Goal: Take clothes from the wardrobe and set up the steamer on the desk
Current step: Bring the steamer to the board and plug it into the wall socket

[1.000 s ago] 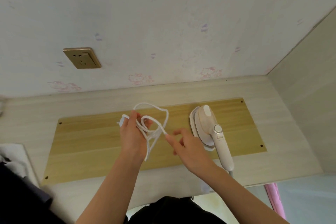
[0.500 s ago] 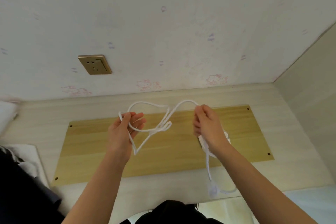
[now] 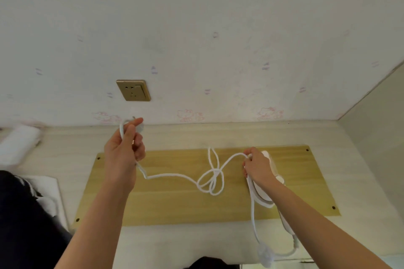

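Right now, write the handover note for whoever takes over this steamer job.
Left hand: raised below the wall socket, fingers gripping the cord's plug end.
Right hand: pinching the white cord over the steamer.
Steamer lies on the wooden board on the desk; cord between the hands is tangled in loops.
Done: steamer on desk.
Left: untangle the loops, plug in. No clothes from the wardrobe clearly identifiable.

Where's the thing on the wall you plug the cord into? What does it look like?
Look at the pale wallpapered wall behind the desk. Just above the raised left hand sits the socket: a gold rectangular plate, the only shiny thing among faint pink cartoon prints.
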The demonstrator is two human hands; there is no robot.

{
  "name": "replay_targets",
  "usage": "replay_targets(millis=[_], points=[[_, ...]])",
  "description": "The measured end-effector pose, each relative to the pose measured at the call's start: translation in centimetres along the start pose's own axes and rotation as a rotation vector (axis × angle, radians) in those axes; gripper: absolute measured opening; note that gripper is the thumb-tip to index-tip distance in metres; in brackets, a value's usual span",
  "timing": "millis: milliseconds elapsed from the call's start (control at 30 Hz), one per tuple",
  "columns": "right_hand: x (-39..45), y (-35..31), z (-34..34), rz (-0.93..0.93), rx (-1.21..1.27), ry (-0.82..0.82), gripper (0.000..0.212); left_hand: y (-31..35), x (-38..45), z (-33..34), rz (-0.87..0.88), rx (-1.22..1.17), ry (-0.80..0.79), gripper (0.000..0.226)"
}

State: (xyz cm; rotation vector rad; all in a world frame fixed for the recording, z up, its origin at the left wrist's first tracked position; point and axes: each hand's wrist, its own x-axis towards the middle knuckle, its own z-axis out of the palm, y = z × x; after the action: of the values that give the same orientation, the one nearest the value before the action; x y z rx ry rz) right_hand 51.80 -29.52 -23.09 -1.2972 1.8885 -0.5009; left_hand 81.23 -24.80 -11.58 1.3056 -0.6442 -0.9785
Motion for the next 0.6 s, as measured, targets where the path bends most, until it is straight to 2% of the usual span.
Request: replay_targets(millis=[200,300,433,500,600], points=[[1.2,-0.4,1.3,-0.122,-0.23,-0.016,0.034,2.7,0.6,-0.2,0.055,-0.021,-0.079,0.032],[1.7,-1.1,1.9,-0.165,-0.444,-0.083,0.037,3.4,0.3,-0.1,0.059,-0.016,-0.12,0.046],[0.9,-3.9,2.9,-0.31,-0.764,-0.145,0.037,3.9,-0.5,0.3,0.062,-0.034,-0.168,0.046],[-0.5,-6.3,4.2,-0.448,-0.655,-0.201,0.04,4.1,-0.8,0.5,0.067,-0.043,-0.19,0.045],[-4.2,-10.0,6.2,-0.622,-0.348,-0.521,0.053,4.5,-1.0,0.8,0.084,-0.032,-0.214,0.044]])
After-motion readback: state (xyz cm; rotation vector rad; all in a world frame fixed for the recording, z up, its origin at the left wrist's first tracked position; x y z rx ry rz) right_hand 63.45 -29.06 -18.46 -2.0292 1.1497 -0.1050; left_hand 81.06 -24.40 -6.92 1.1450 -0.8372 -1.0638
